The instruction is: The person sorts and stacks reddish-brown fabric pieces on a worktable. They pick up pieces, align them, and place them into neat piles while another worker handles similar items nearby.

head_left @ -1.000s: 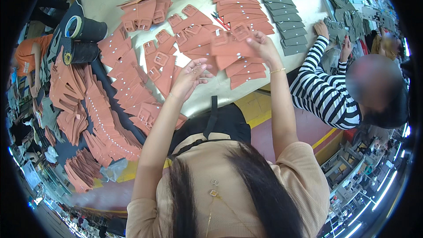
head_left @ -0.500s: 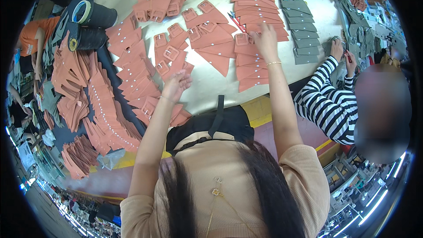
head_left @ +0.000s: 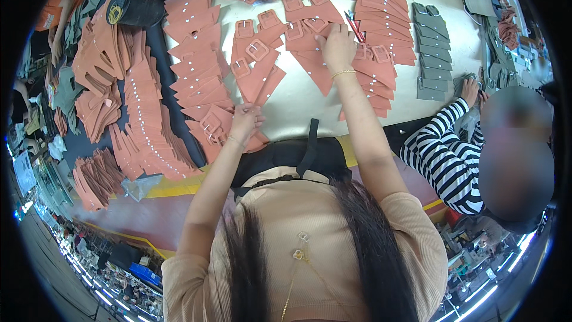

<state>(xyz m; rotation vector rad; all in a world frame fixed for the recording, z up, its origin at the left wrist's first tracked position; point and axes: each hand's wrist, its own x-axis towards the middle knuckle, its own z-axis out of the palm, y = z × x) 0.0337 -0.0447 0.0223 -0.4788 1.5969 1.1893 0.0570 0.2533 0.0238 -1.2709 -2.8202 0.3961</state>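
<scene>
My right hand [head_left: 339, 49] reaches over the table, fingers bent and nothing visibly held. Just left of its fingertips is a salmon-coloured fabric-covered buckle [head_left: 316, 24] on a flat pointed panel. Two more salmon buckles, one of them a square buckle [head_left: 381, 54], lie on the row of panels to its right. My left hand [head_left: 246, 123] hovers near the table's front edge, its fingers loosely curled and apart, holding nothing visible. Beyond it lies a group of salmon panels [head_left: 256, 76] with several buckles. Red-handled snips [head_left: 356, 28] rest just beyond my right hand.
Overlapping salmon panels [head_left: 199, 77] run down the left side, with bigger stacks [head_left: 146, 101] past a dark strip. Dark green panels [head_left: 432, 53] form a column at right. A co-worker in a striped sleeve [head_left: 444, 146] works at the right corner. Black caps [head_left: 140, 9] sit far left.
My right hand has moved left from the middle panel row to the neighbouring buckles, leaving a buckle on that row. My left hand has shifted slightly, and the view has moved.
</scene>
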